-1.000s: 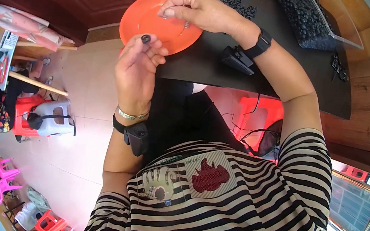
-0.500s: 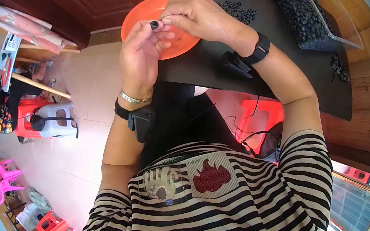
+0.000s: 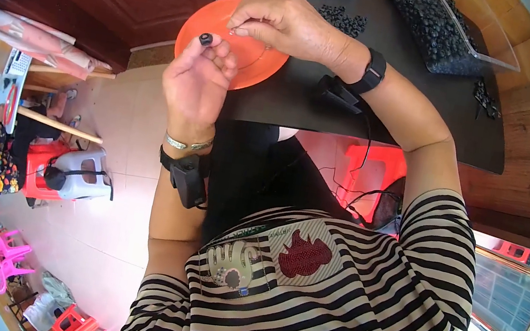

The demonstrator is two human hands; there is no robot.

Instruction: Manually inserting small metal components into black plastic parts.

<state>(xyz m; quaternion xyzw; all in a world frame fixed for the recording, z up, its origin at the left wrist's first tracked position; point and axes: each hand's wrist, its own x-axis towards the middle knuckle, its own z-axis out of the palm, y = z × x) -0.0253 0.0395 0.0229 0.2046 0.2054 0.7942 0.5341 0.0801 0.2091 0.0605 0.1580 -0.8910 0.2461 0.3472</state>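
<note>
Delicately, the left hand (image 3: 199,88) pinches a small black piece (image 3: 206,39) over the orange plate's (image 3: 253,71) left side; above that plate, the right hand (image 3: 282,22) pinches a tiny bit (image 3: 232,32), too small to identify. Slack fingertips could drop either, perhaps past the plate's rim.

Black-and-cream striped shirt (image 3: 326,302), black wrist straps (image 3: 374,72), silvery bracelet (image 3: 175,143)

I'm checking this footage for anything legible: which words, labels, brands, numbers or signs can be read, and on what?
None can be read with certainty.
Small lettering on the striped shirt: too small and blurred to read.
Small black piece in the left hand: no text visible.
</note>
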